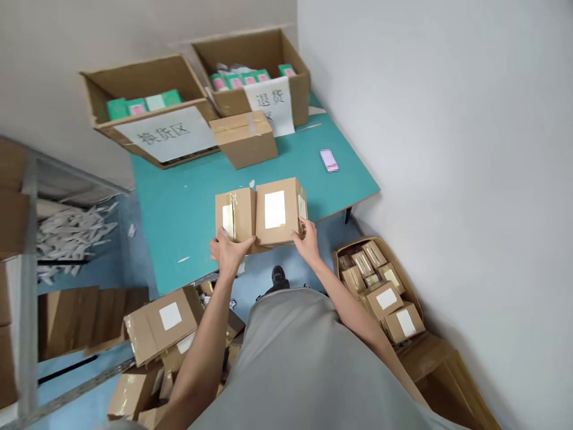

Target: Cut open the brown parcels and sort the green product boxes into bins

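Two taped cardboard boxes stand side by side at the front edge of the teal table. My left hand (pixel 230 251) spans the near side of the left cardboard box (pixel 245 212), thumb by the seam between the boxes and fingers at its left side. This box carries clear tape and a white label partly hidden by glare. My right hand (pixel 307 240) grips the lower right corner of the right cardboard box (pixel 290 203), thumb in front and fingers along its right side. White labels show on that box's top and right side.
On the teal table (pixel 174 203) stand two open cartons, the left carton (pixel 96 116) and right carton (pixel 301 89), with green-pink packs and paper signs. A closed box (pixel 250 149) and phone (pixel 329 160) lie nearby. Parcels (pixel 154 325) pile below left; a parcel-filled carton (pixel 338 263) stands right.
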The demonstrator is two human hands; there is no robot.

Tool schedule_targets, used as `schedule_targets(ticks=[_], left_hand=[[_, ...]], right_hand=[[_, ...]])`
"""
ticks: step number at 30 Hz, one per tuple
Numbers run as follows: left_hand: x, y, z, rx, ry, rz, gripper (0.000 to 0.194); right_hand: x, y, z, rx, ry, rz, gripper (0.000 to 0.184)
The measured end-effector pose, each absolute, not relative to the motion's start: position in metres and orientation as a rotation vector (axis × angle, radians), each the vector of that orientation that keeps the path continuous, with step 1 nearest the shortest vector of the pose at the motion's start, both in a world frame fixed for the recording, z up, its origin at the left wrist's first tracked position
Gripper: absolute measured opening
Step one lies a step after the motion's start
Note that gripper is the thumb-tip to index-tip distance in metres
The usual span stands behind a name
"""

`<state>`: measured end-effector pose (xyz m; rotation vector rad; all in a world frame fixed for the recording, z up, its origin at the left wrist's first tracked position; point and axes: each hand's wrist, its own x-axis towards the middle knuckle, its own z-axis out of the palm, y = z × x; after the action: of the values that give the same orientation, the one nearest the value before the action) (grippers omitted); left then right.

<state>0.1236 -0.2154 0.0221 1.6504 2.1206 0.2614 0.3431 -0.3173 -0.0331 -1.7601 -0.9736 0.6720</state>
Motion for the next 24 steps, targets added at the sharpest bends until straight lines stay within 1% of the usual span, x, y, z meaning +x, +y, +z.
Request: schedule_targets(ticks=[4, 8, 10, 15, 20, 24], left_hand=[[0.076, -0.163, 0.004, 1.561, 2.317, 0.236, 0.116], [0.031, -0.130, -0.020, 1.512, 2.394, 0.175, 0.113], [0.015, -0.123, -0.032, 1.508, 2.401, 0.188, 0.114], [0.000, -0.117, -0.047, 1.529, 2.361, 0.220, 0.124], [-0.006, -0.114, -0.049, 1.529, 2.316, 0.257, 0.124], [-0.010, -0.112, -0.049, 1.523, 2.298, 0.276, 0.124]], right_hand=[[0.289, -0.223, -0.044, -1.860, -1.181, 0.783, 0.065], [0.234, -0.174, -0.058, -1.964, -1.397, 0.848, 0.071], [0.215, -0.165, -0.066, -1.999, -1.462, 0.810, 0.073], [0.194, -0.164, -0.069, -2.090, -1.535, 0.666, 0.078], [0.177, -0.171, -0.055, -2.120, -1.631, 0.606, 0.071], [0.153, -0.168, -0.050, -2.022, -1.808, 0.655, 0.063]])
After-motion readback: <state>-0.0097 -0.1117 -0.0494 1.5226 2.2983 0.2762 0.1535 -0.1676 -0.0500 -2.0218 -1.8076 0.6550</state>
